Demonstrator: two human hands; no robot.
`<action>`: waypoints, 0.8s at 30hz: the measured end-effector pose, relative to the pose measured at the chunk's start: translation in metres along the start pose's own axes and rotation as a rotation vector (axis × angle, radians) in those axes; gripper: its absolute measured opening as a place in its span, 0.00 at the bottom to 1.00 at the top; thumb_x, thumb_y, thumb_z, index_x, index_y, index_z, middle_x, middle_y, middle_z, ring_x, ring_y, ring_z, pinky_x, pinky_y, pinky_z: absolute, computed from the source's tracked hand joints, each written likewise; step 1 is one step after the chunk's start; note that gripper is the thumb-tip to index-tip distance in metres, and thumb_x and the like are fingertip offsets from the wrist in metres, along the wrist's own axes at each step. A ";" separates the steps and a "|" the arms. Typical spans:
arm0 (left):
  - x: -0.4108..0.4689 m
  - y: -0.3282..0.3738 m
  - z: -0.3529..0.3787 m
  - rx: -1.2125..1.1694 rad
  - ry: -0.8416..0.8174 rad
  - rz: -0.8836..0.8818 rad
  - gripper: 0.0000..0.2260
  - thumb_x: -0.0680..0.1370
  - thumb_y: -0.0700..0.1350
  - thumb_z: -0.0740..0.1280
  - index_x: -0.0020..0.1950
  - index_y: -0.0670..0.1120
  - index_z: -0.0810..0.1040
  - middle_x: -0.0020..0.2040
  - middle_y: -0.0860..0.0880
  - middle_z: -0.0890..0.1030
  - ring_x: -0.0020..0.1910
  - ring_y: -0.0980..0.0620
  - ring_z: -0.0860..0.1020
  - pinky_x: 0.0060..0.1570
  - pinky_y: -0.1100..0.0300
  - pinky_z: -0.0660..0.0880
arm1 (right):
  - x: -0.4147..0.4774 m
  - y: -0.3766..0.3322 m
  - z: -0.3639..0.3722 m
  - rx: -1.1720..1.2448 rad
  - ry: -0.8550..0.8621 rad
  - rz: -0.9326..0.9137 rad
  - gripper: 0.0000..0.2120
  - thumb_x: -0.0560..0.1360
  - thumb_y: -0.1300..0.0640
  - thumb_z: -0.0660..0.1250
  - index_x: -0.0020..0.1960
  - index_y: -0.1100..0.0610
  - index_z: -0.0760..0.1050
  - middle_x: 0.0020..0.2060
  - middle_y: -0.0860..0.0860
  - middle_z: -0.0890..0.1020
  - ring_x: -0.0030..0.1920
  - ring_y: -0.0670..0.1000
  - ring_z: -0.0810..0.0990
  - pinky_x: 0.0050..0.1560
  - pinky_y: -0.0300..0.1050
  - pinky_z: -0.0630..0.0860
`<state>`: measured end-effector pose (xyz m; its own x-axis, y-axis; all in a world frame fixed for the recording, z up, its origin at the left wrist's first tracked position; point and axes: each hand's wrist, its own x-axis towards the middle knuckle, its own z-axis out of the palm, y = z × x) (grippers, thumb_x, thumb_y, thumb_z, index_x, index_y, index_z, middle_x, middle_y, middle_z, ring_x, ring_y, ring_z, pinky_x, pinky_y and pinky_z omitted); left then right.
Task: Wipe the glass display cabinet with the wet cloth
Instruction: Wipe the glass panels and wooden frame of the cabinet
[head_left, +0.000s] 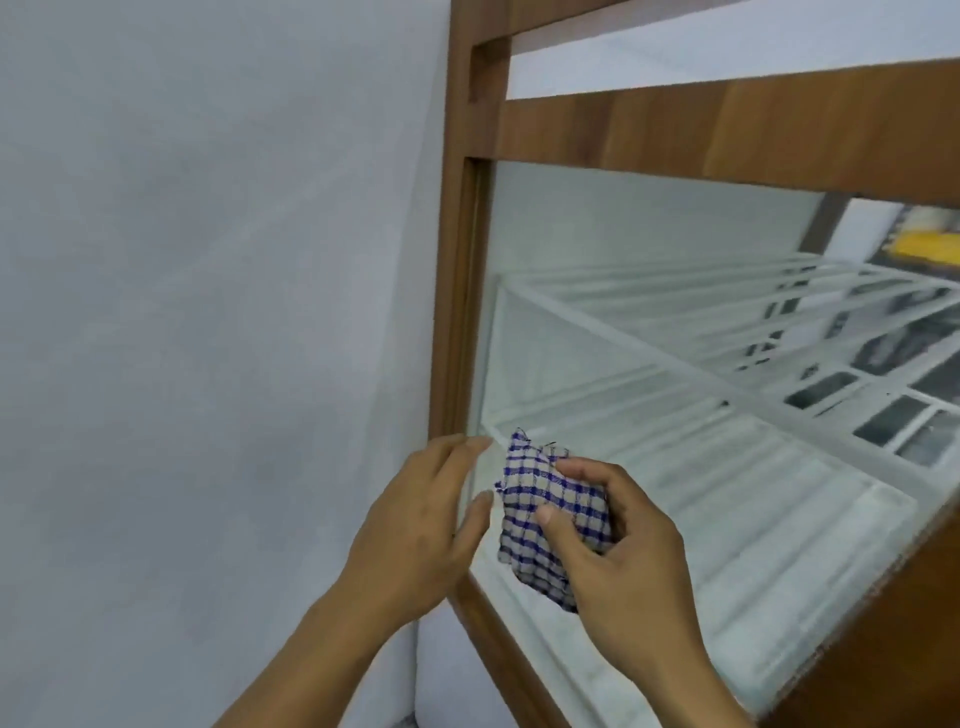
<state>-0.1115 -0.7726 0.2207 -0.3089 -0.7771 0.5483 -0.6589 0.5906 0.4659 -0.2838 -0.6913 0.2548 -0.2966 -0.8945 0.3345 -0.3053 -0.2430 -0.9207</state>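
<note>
The right hand (618, 535) pinches a folded blue-and-white checked cloth (550, 519) between thumb and fingers, holding it up just in front of the cabinet's glass pane (649, 249), near the lower left corner. The left hand (415, 525) is loosely spread beside it, its thumb tip near the cloth's edge and its fingers reaching the wooden frame (462, 312). A pale wall (208, 260) stands left of the cabinet.

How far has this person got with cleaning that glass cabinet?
Early on, it seems. The checked cloth is folded into a pad and gripped by the right hand; the left hand hovers open by its edge near the wooden frame. The cloth sits in front of the glass panel, but contact is unclear. No wet streaks show, so the wiping looks largely ahead.
</note>
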 end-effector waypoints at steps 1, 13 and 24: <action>0.020 -0.004 0.004 -0.040 0.011 0.068 0.23 0.83 0.60 0.55 0.78 0.59 0.62 0.74 0.59 0.67 0.67 0.69 0.61 0.65 0.73 0.63 | 0.007 -0.006 0.000 -0.008 0.062 -0.004 0.13 0.76 0.59 0.75 0.54 0.43 0.81 0.48 0.39 0.87 0.48 0.43 0.87 0.48 0.45 0.86; 0.184 -0.018 -0.002 -0.161 0.118 0.741 0.25 0.82 0.55 0.57 0.79 0.51 0.64 0.82 0.44 0.59 0.82 0.40 0.53 0.78 0.39 0.56 | 0.053 -0.098 0.046 -0.416 0.855 -0.228 0.12 0.78 0.58 0.73 0.57 0.44 0.78 0.48 0.35 0.82 0.47 0.34 0.83 0.42 0.29 0.80; 0.211 -0.007 0.008 -0.204 0.174 0.878 0.26 0.81 0.53 0.55 0.79 0.50 0.63 0.82 0.44 0.60 0.82 0.39 0.54 0.78 0.39 0.49 | 0.079 -0.062 0.022 -1.285 1.339 -0.464 0.11 0.78 0.60 0.73 0.61 0.55 0.83 0.58 0.60 0.76 0.56 0.58 0.74 0.57 0.44 0.70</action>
<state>-0.1775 -0.9424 0.3278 -0.5230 0.0027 0.8524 -0.0972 0.9933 -0.0628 -0.2687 -0.7554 0.3341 -0.2173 0.1345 0.9668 -0.7567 0.6024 -0.2540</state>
